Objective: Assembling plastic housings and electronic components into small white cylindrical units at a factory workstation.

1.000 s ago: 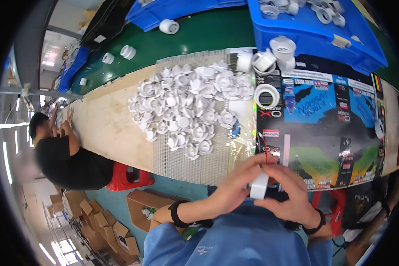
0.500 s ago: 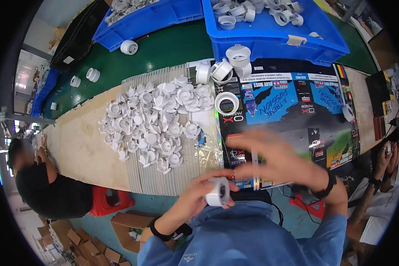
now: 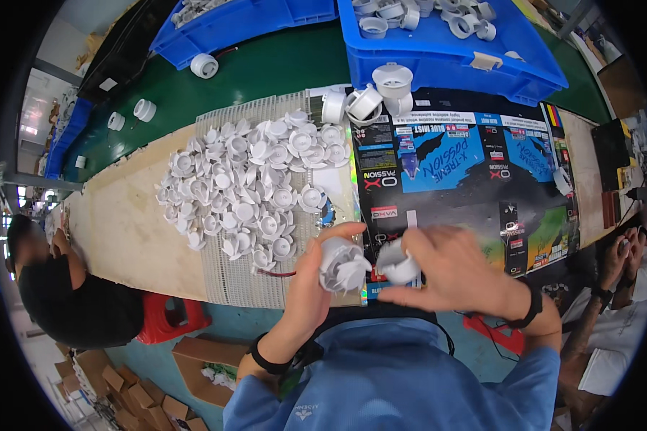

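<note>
Low in front of me, my left hand (image 3: 310, 276) is closed round a white motor housing with a bladed fan wheel (image 3: 346, 267) on it, blades facing right. A short red and black wire (image 3: 274, 273) sticks out left of this hand. Just to its right, my right hand (image 3: 449, 269), a little blurred, grips a white plastic ring (image 3: 397, 263) between thumb and fingers. The ring and the fan part are close but apart. Left of my hands lies a heap of white fan wheels (image 3: 244, 179) on a ribbed mat (image 3: 216, 276).
Several white housings (image 3: 365, 102) stand by the blue bin (image 3: 438, 68), which holds more rings. Another blue bin (image 3: 266, 32) is at the far left. Printed card sheets (image 3: 460, 194) cover the table's right. One person (image 3: 79, 302) sits left; another's hands (image 3: 618, 251) show right.
My right hand has taken the loose ring from the card and brought it beside my left hand. My left hand has risen and turned its part, so the fan blades now show.
</note>
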Available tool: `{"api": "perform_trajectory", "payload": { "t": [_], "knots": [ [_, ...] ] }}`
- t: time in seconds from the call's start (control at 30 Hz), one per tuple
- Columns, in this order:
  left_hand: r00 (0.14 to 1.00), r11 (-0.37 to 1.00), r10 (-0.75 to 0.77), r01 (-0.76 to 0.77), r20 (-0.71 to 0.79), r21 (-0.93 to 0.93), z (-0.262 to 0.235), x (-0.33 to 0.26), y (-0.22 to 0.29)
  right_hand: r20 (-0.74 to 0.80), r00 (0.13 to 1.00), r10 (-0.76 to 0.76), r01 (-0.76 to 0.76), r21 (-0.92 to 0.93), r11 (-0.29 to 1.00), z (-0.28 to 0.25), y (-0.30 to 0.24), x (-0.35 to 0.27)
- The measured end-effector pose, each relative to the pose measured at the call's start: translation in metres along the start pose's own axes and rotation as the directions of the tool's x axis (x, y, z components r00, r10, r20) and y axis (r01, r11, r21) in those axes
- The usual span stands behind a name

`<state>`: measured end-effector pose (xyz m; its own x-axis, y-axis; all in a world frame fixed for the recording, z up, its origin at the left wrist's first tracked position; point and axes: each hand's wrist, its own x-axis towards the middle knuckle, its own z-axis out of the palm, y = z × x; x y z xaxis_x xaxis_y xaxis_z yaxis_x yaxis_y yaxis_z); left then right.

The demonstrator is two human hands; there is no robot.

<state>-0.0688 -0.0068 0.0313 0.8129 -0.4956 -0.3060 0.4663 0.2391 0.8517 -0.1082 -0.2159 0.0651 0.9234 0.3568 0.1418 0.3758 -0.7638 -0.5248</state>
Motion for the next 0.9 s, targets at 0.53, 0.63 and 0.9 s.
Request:
{"api": "perform_trajectory", "payload": {
  "t": [0.53, 0.63, 0.9],
  "knots": [
    [0.966, 0.851, 0.234, -0.257, 0.108, 0.458, 0.003, 0.003, -0.009, -0.187, 0.959, 0.214, -0.077, 0.552, 0.830, 0.040, -0.011, -0.019],
    [0.969, 0.852, 0.223, -0.246, 0.106, 0.462, 0.002, 0.003, -0.008, -0.137, 0.965, 0.225, -0.071, 0.687, 0.723, 0.043, -0.011, -0.016],
    [0.969, 0.844, 0.230, -0.243, 0.086, 0.478, 0.004, 0.003, -0.011, -0.163, 0.951, 0.263, -0.070, 0.715, 0.696, 0.054, -0.010, -0.029]
  ]
}}
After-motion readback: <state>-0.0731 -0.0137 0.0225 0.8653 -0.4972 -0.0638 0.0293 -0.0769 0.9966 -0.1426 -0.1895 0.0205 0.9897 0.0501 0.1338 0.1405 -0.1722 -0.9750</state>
